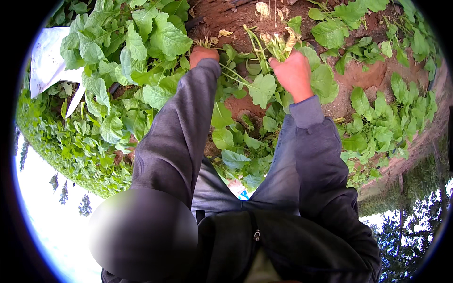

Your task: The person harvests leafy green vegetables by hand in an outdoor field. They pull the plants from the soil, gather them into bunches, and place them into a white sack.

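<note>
My right hand [295, 72] is closed around a bunch of leafy green plants [277, 46], held by the stems, with pale stem ends and some yellowed, withered leaves sticking up above the fist. The broad leaves of the bunch hang below and beside that hand. To the left, my left hand [204, 56] is low at the base of another leafy plant, by the soil; short stems and roots [205, 41] show just beyond its knuckles. Its fingers are turned away and hidden, so its grip cannot be made out.
Dense broad-leaved plants [159, 35] grow at the left, with a white sheet [53, 56] lying among them. Reddish-brown soil [226, 17] shows ahead, with more plants [375, 120] in a row at the right. Low leaves [235, 159] grow between my legs.
</note>
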`<action>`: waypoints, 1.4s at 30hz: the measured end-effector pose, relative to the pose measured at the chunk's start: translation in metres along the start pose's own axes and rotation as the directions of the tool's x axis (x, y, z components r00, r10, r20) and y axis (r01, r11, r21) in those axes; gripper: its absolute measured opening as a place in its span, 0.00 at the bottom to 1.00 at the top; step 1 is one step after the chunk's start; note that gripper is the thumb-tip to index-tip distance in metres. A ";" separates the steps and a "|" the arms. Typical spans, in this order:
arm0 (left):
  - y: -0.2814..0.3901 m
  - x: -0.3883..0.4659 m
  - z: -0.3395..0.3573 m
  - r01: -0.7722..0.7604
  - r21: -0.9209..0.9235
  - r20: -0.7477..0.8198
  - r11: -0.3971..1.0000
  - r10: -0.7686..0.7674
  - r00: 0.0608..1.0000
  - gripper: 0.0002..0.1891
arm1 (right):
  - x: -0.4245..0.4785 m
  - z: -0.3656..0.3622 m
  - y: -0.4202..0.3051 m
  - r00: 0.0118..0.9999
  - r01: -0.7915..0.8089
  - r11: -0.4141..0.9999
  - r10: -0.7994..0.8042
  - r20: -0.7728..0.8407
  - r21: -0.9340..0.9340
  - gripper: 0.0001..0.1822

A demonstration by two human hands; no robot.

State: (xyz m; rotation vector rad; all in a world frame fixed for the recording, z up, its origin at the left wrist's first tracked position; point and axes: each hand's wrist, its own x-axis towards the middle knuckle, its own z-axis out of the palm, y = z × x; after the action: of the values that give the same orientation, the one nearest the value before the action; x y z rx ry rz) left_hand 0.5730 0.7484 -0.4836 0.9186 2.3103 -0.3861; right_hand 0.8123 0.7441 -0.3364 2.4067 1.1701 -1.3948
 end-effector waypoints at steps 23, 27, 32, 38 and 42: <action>-0.061 -0.254 -0.335 -0.286 -0.907 -0.001 0.311 0.675 0.738 0.17 | -0.222 -0.075 -0.115 0.694 0.367 0.507 -0.708 0.134 0.780 0.31; -0.052 -0.287 -0.394 -0.164 -0.976 -0.025 0.143 0.675 0.737 0.18 | -0.269 -0.070 -0.139 0.630 0.331 0.451 -0.759 0.161 0.829 0.46; -0.076 -0.310 -0.414 -0.131 -0.982 0.011 0.140 0.725 0.688 0.28 | -0.319 -0.104 -0.185 0.570 0.442 0.644 -0.739 0.358 0.624 0.45; -0.088 -0.340 -0.465 -0.803 -0.263 -0.186 0.535 0.788 0.587 0.53 | -0.334 -0.100 -0.199 0.596 0.512 0.418 -0.802 0.040 0.751 0.31; -0.111 -0.336 -0.494 -0.631 -0.726 -0.114 0.272 0.858 0.501 0.49 | -0.363 -0.127 -0.213 0.660 0.327 0.388 -0.746 0.085 0.862 0.31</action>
State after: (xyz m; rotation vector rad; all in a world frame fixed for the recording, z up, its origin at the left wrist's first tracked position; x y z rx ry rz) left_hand 0.4718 0.7263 0.1151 1.2914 1.2331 0.7112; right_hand 0.6560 0.7468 0.0745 1.7613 1.4964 -3.1226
